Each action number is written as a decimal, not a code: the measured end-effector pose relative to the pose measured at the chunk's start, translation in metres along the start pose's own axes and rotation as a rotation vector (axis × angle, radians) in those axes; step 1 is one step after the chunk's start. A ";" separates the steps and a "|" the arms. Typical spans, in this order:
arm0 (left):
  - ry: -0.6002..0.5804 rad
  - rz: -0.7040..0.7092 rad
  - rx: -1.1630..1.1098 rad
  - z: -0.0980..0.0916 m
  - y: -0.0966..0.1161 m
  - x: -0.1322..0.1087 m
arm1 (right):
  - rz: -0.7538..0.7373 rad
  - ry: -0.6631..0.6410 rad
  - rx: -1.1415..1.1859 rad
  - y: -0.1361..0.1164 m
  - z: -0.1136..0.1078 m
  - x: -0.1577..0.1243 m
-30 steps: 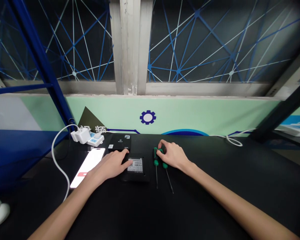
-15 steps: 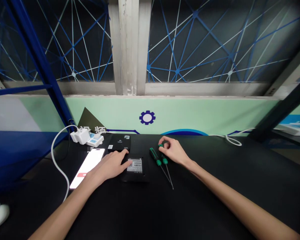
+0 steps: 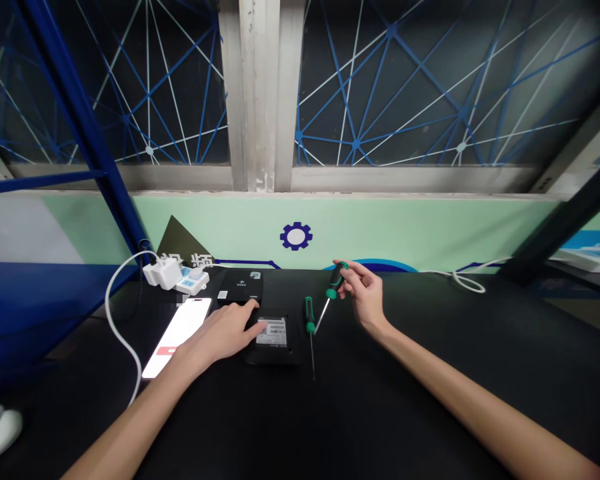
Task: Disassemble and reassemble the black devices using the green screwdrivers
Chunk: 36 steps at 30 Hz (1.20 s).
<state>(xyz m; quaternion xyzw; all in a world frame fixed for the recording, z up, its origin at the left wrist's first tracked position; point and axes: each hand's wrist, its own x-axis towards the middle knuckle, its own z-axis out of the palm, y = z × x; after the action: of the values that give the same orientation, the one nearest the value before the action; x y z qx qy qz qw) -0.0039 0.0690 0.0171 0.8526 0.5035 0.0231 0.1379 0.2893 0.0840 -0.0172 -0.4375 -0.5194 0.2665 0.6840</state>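
Observation:
Raised above the desk, a green-and-black screwdriver (image 3: 337, 279) is pinched by its handle in my right hand (image 3: 366, 293), its shaft slanting down to the left. A second green-handled screwdriver (image 3: 309, 316) lies on the desk just left of it, close to the raised one's tip. My left hand (image 3: 230, 328) lies flat with thumb and fingers apart. Its thumb rests on the white label of a flat black device (image 3: 273, 355), and its fingertips reach the near edge of another black box (image 3: 241, 285) behind that.
Left of my left hand lies a phone (image 3: 177, 337) with a bright screen. A white power strip (image 3: 192, 281) with a plugged-in charger (image 3: 163, 273) stands behind it, and a white cable (image 3: 111, 313) loops forward. A wall with windows bounds the black desk (image 3: 380, 413).
My right hand has lifted one screwdriver off the desk and moved slightly right. The other screwdriver has turned to point nearly straight toward me. My left hand stays in place.

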 end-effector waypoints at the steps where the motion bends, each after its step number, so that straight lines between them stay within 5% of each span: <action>1: 0.001 0.002 0.002 0.001 0.000 0.000 | -0.012 0.023 0.014 0.001 0.001 0.000; 20: 0.032 -0.006 0.044 0.003 0.002 0.000 | -0.165 -0.151 -0.009 -0.021 0.021 -0.016; 25: 0.042 -0.005 0.053 0.006 0.000 0.003 | -0.009 -0.344 0.121 -0.026 0.041 -0.018; 36: 0.070 -0.034 0.031 0.008 -0.003 0.006 | 0.117 -0.450 0.139 -0.008 0.052 -0.028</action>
<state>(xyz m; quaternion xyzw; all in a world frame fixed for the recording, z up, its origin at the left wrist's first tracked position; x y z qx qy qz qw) -0.0024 0.0739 0.0080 0.8446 0.5227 0.0430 0.1075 0.2304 0.0737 -0.0191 -0.3483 -0.6128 0.4316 0.5628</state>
